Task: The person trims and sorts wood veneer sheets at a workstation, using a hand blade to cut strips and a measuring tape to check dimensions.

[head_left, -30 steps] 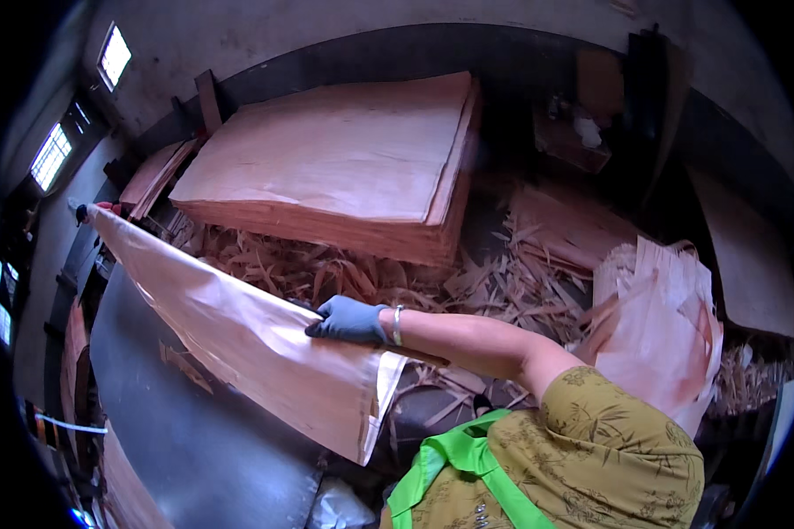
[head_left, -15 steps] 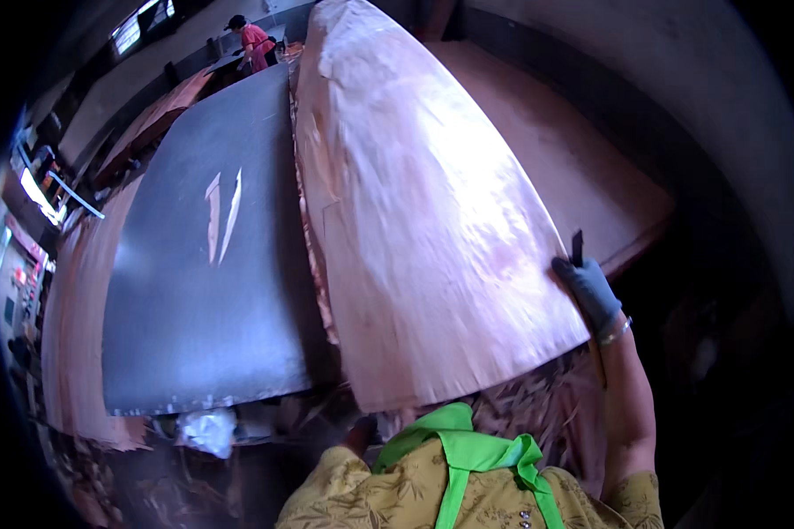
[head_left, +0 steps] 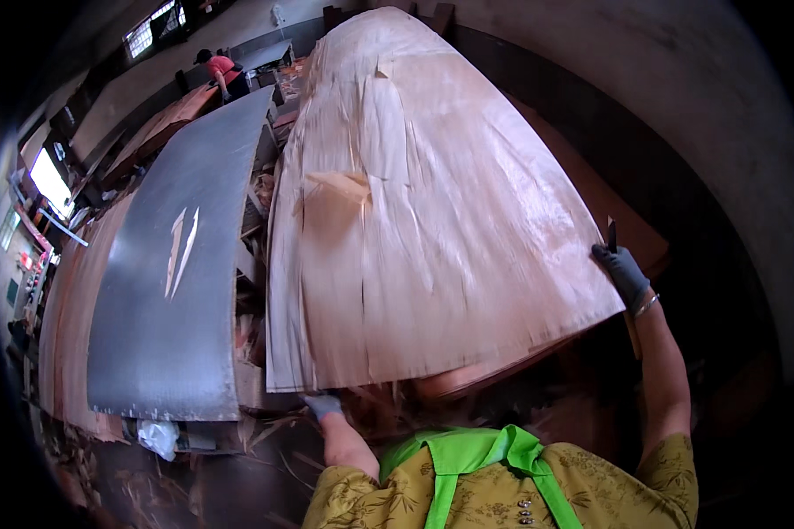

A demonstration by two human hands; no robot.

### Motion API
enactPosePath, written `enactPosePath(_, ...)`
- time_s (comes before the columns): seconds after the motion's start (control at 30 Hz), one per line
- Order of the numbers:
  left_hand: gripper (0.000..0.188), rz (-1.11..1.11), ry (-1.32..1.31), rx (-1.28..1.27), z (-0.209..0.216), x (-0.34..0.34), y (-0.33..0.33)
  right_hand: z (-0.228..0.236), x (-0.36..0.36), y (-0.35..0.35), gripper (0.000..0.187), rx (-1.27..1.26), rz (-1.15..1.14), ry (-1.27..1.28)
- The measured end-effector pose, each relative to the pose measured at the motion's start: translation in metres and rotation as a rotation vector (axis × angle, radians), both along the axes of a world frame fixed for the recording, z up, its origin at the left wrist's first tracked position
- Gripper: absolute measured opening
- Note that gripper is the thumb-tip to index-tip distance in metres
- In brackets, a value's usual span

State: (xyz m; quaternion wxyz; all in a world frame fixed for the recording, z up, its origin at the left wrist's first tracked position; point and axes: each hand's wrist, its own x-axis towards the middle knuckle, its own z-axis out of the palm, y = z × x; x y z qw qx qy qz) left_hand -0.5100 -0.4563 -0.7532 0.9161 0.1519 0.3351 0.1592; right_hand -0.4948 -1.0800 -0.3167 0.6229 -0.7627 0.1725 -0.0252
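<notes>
A large, pale wood veneer sheet spreads out in front of me, wrinkled and split lengthwise on its left part. My right hand, in a grey glove, is closed on its right edge near the near corner. A knife-like tool with a dark upper end also sticks up from that hand. At the near left corner my left hand, gloved in grey, grips the sheet's edge from below; its fingertips are hidden under the veneer. A torn tan veneer piece stands up from the sheet's left part.
Left of the sheet is a grey tabletop with two thin veneer slivers. Reddish veneer lies on the right. A white plastic bag hangs below the tabletop. Scraps litter the floor. Another person bends over boards far left.
The veneer sheet has spread wider, its left edge shifting left. My left hand has come into view at its near left corner. My right hand has moved slightly right, still holding the edge.
</notes>
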Motion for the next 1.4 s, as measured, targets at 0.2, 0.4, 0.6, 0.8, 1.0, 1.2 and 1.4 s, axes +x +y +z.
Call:
enactPosePath(0.2, 0.044, -0.022, -0.125, 0.317, 0.02, 0.04, 0.006, -0.067, 0.049, -0.088, 0.028, -0.021, 0.008, -0.025)
enactPosePath(0.4, 0.029, 0.006, -0.072, 0.612, 0.077, 0.055, -0.079, -0.122, 0.09, -0.184, 0.027, 0.026, 0.008, -0.021)
enactPosePath(0.6, 0.034, -0.006, -0.122, 0.346, 0.072, 0.076, -0.088, -0.141, 0.127, -0.243, 0.024, 0.013, 0.02, -0.04)
enactPosePath(0.8, 0.033, 0.037, -0.061, 0.537, 0.042, 0.127, -0.173, -0.17, 0.158, -0.323, 0.024, -0.177, -0.054, 0.002)
enactPosePath(1.0, 0.044, 0.117, 0.007, 0.836, 0.123, 0.121, -0.261, -0.231, 0.182, -0.42, 0.033, -0.509, -0.078, -0.041)
enactPosePath(1.2, 0.057, 0.233, 0.148, 0.956, 0.109, 0.077, -0.3, -0.235, 0.19, -0.421, 0.036, -0.869, -0.003, 0.123)
enactPosePath(1.4, 0.061, 0.323, 0.171, 1.125, 0.05, 0.046, -0.35, -0.266, 0.189, -0.469, 0.033, -1.029, -0.035, 0.107)
